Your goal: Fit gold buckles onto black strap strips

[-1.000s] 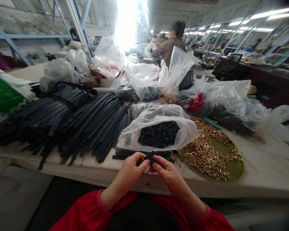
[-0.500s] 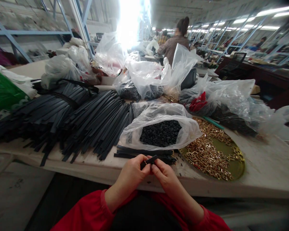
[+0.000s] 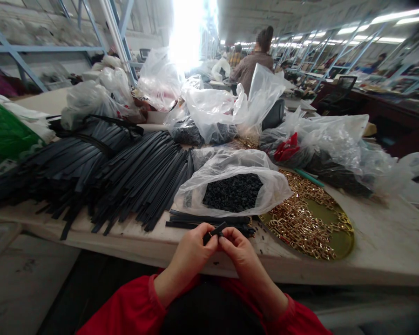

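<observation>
My left hand (image 3: 195, 244) is closed round a short, flat black strap (image 3: 219, 229), whose free end sticks out past the fingers toward the right. Fingertips of my right hand (image 3: 235, 244) pinch a small dark piece (image 3: 221, 234) against the strap; its shape is mostly covered. Both hands meet just above the table's front edge. Behind them lies a small stack of black straps (image 3: 195, 219), their right ends fitted with buckles. Beyond that stack, an open clear plastic bag (image 3: 192, 193) holds many small black loops (image 3: 232, 193).
A round yellow-green tray (image 3: 344, 242) heaped with gold buckles (image 3: 300, 228) stands at right. Large bundles of black strips (image 3: 139, 177) cover the table's left side. Plastic bags (image 3: 212, 104) line the back. A co-worker (image 3: 254, 65) is farther off.
My right fingers have curled and shifted slightly at the strap's end. The left hand keeps its hold, and the strap stays almost in place.
</observation>
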`<state>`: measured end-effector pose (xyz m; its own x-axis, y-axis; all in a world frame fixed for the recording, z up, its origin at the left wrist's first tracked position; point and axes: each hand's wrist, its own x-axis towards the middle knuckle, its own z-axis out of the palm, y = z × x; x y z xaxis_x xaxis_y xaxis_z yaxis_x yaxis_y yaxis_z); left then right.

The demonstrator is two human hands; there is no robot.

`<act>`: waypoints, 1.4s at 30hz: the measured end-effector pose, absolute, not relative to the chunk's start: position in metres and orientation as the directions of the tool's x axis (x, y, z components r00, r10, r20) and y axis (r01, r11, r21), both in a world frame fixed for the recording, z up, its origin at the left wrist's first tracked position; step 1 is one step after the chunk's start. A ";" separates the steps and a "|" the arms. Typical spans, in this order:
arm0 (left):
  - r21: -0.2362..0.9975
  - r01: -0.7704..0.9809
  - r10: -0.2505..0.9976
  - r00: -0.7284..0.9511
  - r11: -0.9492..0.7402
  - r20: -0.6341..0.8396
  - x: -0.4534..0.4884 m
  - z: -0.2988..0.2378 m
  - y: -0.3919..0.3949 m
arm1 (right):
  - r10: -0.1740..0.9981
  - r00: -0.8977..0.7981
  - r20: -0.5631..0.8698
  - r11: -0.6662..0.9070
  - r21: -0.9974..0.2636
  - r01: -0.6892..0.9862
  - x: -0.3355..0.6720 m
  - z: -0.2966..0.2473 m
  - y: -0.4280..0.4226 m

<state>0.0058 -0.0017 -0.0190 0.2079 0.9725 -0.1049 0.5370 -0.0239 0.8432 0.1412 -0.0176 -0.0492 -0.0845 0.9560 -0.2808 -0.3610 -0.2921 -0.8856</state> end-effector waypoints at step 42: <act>0.894 0.447 0.866 0.458 -0.031 -0.200 -0.005 -0.004 -0.015 | 0.916 -0.172 -0.363 -0.402 -0.820 -0.407 0.153 -0.059 -0.029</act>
